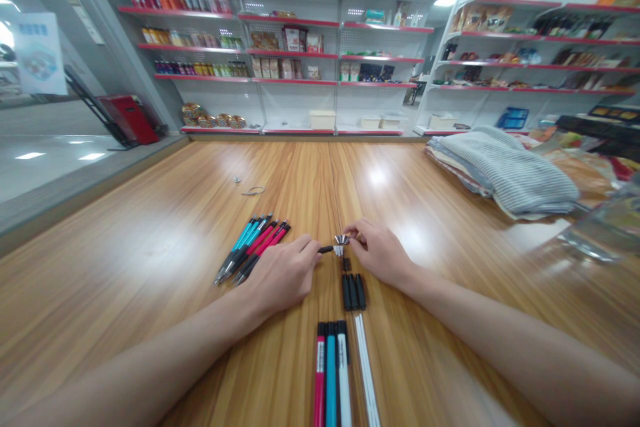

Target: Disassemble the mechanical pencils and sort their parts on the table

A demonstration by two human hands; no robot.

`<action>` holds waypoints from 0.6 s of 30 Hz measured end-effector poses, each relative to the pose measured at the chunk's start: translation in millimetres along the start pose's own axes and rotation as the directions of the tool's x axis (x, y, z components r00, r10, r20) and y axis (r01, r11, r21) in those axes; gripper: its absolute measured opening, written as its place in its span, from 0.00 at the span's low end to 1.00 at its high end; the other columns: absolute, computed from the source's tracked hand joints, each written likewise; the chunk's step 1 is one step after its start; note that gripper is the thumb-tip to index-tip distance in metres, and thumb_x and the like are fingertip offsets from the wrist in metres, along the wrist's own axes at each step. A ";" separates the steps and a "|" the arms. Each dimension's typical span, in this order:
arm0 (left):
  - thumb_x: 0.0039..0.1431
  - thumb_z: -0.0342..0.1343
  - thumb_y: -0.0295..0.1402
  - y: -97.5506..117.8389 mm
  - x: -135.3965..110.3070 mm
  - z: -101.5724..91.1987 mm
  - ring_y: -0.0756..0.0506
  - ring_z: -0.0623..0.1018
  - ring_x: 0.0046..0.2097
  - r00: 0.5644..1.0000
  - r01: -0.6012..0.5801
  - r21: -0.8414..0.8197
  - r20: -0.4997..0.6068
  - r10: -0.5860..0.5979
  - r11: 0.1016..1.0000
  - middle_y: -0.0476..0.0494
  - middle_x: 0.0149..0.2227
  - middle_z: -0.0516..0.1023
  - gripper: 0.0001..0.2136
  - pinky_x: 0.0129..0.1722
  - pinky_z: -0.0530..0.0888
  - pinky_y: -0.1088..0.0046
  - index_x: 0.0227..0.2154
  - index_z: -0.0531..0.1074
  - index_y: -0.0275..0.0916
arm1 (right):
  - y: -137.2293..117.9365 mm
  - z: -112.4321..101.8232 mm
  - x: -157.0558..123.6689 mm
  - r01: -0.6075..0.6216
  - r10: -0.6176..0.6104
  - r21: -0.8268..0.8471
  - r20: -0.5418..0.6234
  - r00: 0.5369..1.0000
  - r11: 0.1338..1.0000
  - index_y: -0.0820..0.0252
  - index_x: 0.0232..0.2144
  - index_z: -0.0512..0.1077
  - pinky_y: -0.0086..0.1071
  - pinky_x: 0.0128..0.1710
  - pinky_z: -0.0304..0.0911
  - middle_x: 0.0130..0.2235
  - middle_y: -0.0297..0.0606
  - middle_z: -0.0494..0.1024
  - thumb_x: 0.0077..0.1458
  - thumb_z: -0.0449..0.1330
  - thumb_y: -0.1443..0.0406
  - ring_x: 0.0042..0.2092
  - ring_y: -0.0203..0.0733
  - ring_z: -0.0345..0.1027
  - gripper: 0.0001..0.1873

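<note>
My left hand is closed, and a thin black pen part sticks out from its fingertips toward the right. My right hand has its fingers curled together at a row of small silver cone-shaped pen tips; whether one is pinched there I cannot make out. Just below the tips lie small white pieces and small dark pieces. Three black grips lie side by side nearer me. Closer still are pink, blue and white pen barrels and thin white refills.
Several blue and pink click pens lie left of my left hand. A loop of wire is farther back. Folded striped cloth and a clear container sit at the right. Stocked shelves stand behind the table.
</note>
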State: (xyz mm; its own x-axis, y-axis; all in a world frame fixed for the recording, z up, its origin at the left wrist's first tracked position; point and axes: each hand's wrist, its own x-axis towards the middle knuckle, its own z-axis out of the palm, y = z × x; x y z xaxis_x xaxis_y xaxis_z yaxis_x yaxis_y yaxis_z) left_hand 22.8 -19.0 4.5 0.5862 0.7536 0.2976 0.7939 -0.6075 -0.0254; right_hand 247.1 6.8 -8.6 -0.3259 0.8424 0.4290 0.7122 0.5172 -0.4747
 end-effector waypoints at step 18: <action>0.65 0.43 0.31 -1.0 -0.1 -0.1 0.46 0.72 0.32 1.000 -0.010 -0.018 -0.002 0.010 1.000 0.45 0.34 0.70 0.08 0.26 0.63 0.71 0.35 0.67 0.39 | 1.3 0.6 -0.2 0.026 -0.026 0.001 -0.019 0.999 1.000 0.59 0.37 0.70 0.30 0.36 0.62 0.37 0.37 0.75 0.55 0.54 0.73 0.37 0.37 0.68 0.08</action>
State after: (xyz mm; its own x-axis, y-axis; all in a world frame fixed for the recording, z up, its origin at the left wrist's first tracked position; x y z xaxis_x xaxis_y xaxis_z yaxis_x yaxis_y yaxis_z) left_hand 21.9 -18.4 4.7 0.5939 0.7468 0.2995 0.7849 -0.6196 -0.0114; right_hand 247.7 7.4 -9.8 -0.3328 0.8255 0.4558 0.7026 0.5395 -0.4641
